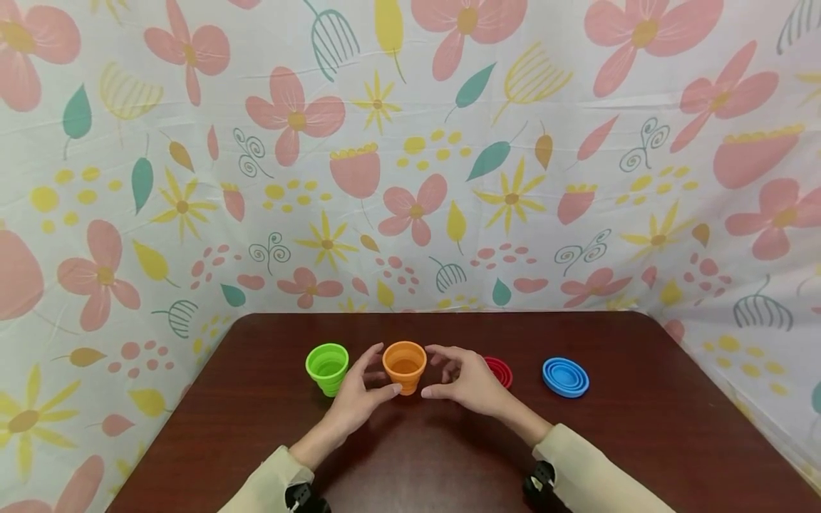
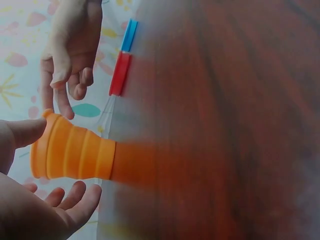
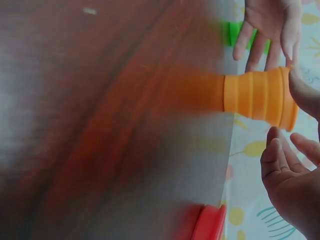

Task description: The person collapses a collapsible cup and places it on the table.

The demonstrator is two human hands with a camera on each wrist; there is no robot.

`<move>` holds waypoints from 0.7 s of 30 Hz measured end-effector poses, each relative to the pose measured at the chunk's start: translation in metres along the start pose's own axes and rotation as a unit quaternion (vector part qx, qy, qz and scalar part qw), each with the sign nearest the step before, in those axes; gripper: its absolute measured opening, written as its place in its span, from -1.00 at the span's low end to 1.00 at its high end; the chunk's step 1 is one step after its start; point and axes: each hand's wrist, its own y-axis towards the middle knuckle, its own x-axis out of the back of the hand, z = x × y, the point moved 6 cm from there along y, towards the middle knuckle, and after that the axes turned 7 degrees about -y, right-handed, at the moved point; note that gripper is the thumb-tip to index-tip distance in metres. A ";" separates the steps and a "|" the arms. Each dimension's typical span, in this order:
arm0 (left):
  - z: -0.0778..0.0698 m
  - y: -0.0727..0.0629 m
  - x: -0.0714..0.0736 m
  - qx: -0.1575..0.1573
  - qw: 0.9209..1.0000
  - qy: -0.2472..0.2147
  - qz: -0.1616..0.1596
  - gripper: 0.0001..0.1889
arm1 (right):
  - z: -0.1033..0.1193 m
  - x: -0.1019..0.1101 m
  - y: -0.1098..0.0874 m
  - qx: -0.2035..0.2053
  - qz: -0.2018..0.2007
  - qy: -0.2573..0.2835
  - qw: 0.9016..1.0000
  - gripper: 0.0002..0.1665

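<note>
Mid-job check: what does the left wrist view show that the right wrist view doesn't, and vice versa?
Only left wrist: the flat blue disc.
Only right wrist: the green cup, partly behind the left hand.
Both: the orange cup, flat red disc, both hands, table and floral cloth.
</note>
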 end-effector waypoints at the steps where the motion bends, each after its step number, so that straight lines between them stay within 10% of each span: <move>1: 0.000 0.001 0.000 -0.001 1.000 -0.001 0.002 -0.13 | 0.000 0.000 0.002 0.004 -0.001 -0.001 1.000 -0.15; 21: -0.001 0.009 -0.005 -0.014 0.999 -0.013 0.026 -0.30 | -0.003 -0.003 0.018 0.020 0.008 0.036 0.999 -0.31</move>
